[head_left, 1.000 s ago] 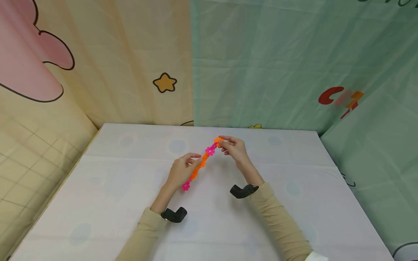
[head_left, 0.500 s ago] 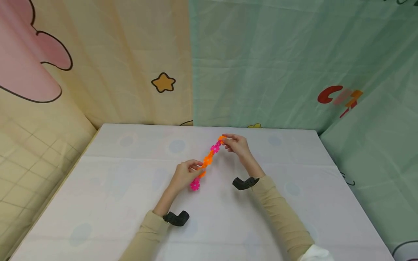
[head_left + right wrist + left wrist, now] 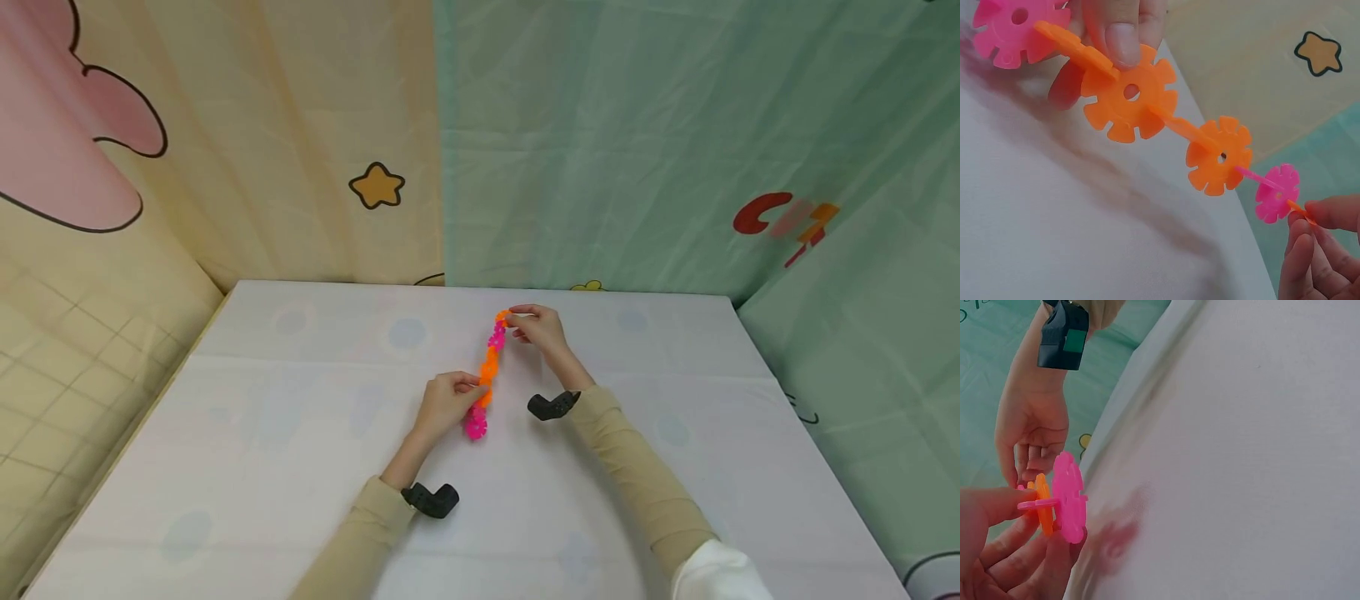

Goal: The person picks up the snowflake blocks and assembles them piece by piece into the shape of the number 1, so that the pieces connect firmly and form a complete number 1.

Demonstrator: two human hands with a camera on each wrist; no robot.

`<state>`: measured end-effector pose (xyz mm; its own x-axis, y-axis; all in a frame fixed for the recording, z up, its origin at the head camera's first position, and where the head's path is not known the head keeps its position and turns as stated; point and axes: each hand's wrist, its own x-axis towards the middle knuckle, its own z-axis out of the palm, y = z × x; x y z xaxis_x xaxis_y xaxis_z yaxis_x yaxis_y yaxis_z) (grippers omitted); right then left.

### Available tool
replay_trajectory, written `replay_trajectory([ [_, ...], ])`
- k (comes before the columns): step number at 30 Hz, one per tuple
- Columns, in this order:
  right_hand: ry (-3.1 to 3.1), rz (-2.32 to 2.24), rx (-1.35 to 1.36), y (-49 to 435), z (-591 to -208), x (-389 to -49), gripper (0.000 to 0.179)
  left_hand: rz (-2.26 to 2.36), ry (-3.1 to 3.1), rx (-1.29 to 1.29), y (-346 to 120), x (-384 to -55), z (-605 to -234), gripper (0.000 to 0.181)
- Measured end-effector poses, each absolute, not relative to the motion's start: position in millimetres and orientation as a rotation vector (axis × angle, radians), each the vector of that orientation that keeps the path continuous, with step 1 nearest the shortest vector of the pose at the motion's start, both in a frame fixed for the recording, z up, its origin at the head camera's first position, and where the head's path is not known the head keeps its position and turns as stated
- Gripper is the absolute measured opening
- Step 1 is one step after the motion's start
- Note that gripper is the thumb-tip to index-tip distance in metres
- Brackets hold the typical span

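Note:
A chain of pink and orange notched plastic discs (image 3: 489, 364), joined edge to edge at right angles, stretches between the two hands above the table. Near its lower, pink end my left hand (image 3: 450, 402) pinches it between thumb and fingers. My right hand (image 3: 542, 327) pinches the orange disc (image 3: 1300, 211) at the far end. In the right wrist view, an orange disc (image 3: 1160, 112) beside the left fingers shows its round centre hole and slots. From the left wrist, the end pink disc (image 3: 1070, 497) stands out past the left fingertips, which hide part of the chain.
A white-covered table (image 3: 630, 500) lies under both hands, its far edge against a patterned curtain (image 3: 585, 150). Both wrists carry a black camera mount, such as the left mount (image 3: 431, 500). Soft shadows of the chain fall on the cloth.
The left hand has shifted right and nearer the body, still pinching the chain. The chain has swung from slanted to nearly straight away from me. The right hand moved only slightly.

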<state>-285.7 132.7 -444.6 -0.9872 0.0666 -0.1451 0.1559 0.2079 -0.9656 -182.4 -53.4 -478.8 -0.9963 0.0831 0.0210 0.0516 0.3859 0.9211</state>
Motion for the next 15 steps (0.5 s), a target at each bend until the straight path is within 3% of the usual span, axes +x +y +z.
replay_trajectory([
  [15,2.461,-1.816,0.205,120.5,-457.8,-303.4,0.028,1.671,2.606,0.038,-41.9,-194.1,-476.3,0.015],
])
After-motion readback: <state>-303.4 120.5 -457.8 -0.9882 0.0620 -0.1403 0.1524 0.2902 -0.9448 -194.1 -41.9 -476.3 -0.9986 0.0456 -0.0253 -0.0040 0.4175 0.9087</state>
